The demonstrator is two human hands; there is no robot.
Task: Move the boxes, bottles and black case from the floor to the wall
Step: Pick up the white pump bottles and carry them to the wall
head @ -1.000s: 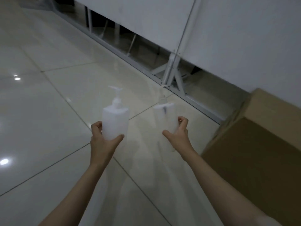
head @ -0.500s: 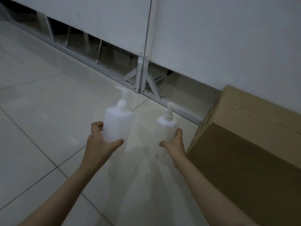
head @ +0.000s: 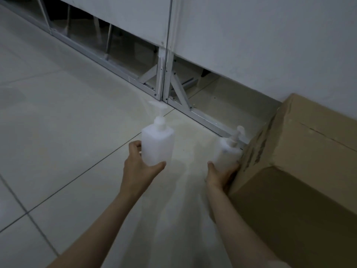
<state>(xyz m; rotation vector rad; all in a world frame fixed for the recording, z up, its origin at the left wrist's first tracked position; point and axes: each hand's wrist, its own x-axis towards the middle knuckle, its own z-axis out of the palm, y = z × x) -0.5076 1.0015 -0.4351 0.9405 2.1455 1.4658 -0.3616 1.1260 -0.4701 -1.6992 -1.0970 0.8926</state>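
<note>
Pale glossy floor tiles (head: 67,122) crossed by dark grout lines fill the lower left of the head view; along the top a white wall (head: 260,39) of panels is seen, raised off the floor on a grey metal frame (head: 162,78) whose upright post and diagonal braces stand at the joint between two panels. At the right, a large brown cardboard box (head: 301,171) is set on the floor with its far end against the wall; dark printing is visible on its near-left face but cannot be read.

Two bare forearms are extended from the bottom edge. A white square pump bottle (head: 157,146) is held upright by the left hand (head: 139,169), the thumb being wrapped across its lower front and the fingers curled behind its left side; the bottle is carried clear of the floor, well short of the frame. A second white pump bottle (head: 228,151), blurred, is gripped near its base by the right hand (head: 222,175); it is held just beside the left face of the box, near the foot of the frame. Whether it touches the box or the floor cannot be told. Both pump heads are pointed up towards the wall.
</note>
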